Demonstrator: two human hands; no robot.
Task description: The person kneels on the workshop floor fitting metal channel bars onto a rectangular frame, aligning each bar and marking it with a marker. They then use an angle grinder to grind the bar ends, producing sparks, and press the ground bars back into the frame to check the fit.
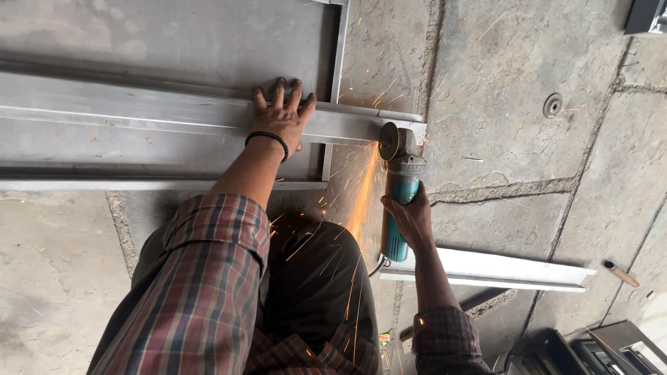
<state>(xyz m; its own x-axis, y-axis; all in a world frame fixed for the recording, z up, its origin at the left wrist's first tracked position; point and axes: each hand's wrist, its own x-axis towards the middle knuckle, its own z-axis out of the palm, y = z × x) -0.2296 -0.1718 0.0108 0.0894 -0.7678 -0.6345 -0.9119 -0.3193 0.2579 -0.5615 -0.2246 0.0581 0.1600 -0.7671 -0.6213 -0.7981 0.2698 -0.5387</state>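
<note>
I see my left hand spread flat, pressing the steel bar. My right hand is wrapped tight around the teal angle grinder, its disc throwing sparks at the bar's end

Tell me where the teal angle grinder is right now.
In the head view, right of centre: the right hand holds the teal angle grinder, its disc at the metal bar's right end.

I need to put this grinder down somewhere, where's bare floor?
Bare concrete lies right of the angle grinder, above the loose metal bar. Crowded: the steel frame under the left hand, and the spark path.
</note>
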